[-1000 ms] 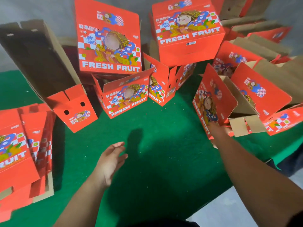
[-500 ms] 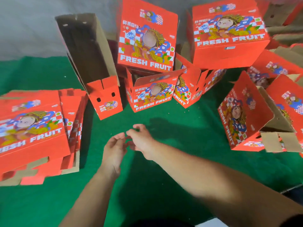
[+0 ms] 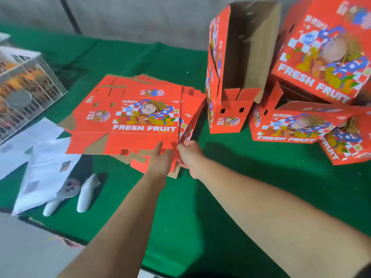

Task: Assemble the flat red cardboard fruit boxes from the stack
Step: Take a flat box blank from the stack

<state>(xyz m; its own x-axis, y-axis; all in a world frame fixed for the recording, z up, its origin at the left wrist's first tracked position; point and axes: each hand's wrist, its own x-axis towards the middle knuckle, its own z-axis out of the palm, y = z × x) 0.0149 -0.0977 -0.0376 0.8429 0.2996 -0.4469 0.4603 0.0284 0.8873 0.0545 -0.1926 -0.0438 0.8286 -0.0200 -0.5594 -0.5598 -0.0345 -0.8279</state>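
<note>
Hands met at our flat box stack [image 3: 128, 117]: left hand [image 3: 160, 161] flat against its near edge, right hand [image 3: 189, 155] pinching the corner, green cloth [image 3: 220, 197] underneath, grey wall [image 3: 140, 17] behind.

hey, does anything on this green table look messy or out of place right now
Yes. The assembled boxes at the right lie tumbled at angles, and one open box stands on end. The white papers at the left edge are strewn loosely, partly over a grey-and-white object. The flat stack is fanned unevenly.
</note>
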